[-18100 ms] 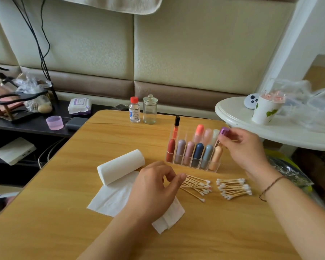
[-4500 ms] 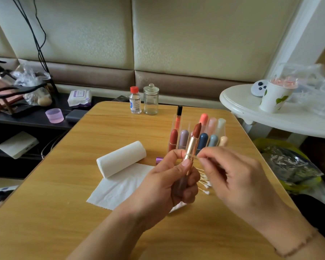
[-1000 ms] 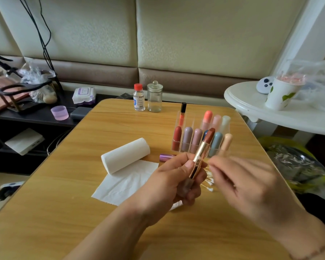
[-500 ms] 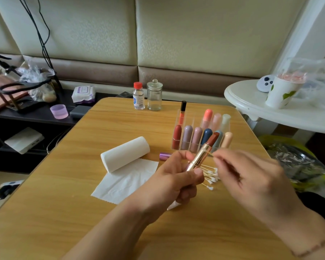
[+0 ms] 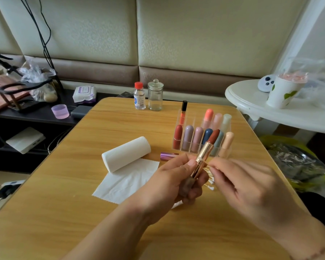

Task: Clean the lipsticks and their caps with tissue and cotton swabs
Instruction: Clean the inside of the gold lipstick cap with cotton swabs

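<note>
Padded wall panels back a wooden desk (image 5: 68, 184). Above its near middle the left hand (image 5: 169, 186) grips an uncapped lipstick (image 5: 204, 156), tilted, dark red tip up. The right hand (image 5: 251, 186) pinches what seems a cotton swab against the gold collar, though blur hides it. Cleaning the tube looks under way; next comes steady turning without smearing the tip. Its purple cap (image 5: 168, 155) lies beside the tissue (image 5: 128, 180); the rack of lipsticks (image 5: 197, 139) stands farther back.
</note>
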Tool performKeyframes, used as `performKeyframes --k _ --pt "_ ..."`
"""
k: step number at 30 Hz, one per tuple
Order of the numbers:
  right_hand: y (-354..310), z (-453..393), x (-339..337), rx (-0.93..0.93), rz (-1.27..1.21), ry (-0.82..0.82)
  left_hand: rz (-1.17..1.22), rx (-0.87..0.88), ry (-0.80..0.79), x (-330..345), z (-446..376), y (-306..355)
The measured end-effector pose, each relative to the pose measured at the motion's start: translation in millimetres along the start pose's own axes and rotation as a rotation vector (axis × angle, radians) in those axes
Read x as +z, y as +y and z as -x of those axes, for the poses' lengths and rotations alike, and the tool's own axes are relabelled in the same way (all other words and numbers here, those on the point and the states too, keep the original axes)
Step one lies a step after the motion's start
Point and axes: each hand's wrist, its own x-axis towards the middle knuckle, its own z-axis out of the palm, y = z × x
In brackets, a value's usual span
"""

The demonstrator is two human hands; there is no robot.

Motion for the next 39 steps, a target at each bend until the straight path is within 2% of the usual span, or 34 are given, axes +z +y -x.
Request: performKeyframes --k 8,12,14,17,23,25,28,32,35,36,39 --pt "-0.6 1.6 -1.3 0.048 0.014 0.035 0.009 -0.025 0.009 0.8 -0.4 0.3" --pt "-1.4 1.2 -1.5 0.009 0.035 0.009 0.048 -0.044 0.001 1.4 -0.9 1.2" --pt "0.4 0.9 -3.6 0.045 0.029 0.048 -0.001 -0.038 -0.018 0.6 -0.4 0.7" --pt "-1.2 4.8 -3.4 -0.007 0.041 0.024 -0.092 -0.012 -0.028 0.4 -0.3 -0.1" --pt "-0.5 8.6 -1.6 0.025 0.051 0.038 -0.077 -0.043 -0.062 0.3 0.6 -0.1" --pt "4.0 7.2 -3.3 0.057 0.038 0.051 -0.047 -0.051 -0.062 0.3 0.9 0.2" --pt "5.0 8.7 -2.9 0.001 0.057 0.006 0.037 -0.06 -0.077 1.7 1.1 2.9" --pt "10.0 8.9 -6.8 0.093 0.03 0.063 0.171 -0.104 -0.043 -2.3 -0.8 5.3" --pt "2.3 4.1 -9.3 0.244 -0.153 0.05 0.073 -0.001 0.118 -9.2 -3.0 8.5" --pt "-2.4 1.9 -10.5 0.336 -0.274 0.044 -0.07 0.057 0.236 -11.6 -3.1 10.8" --pt "-13.0 -3.1 -9.4 0.623 -0.601 0.007 -0.726 0.193 0.664 -21.5 -3.2 14.4"
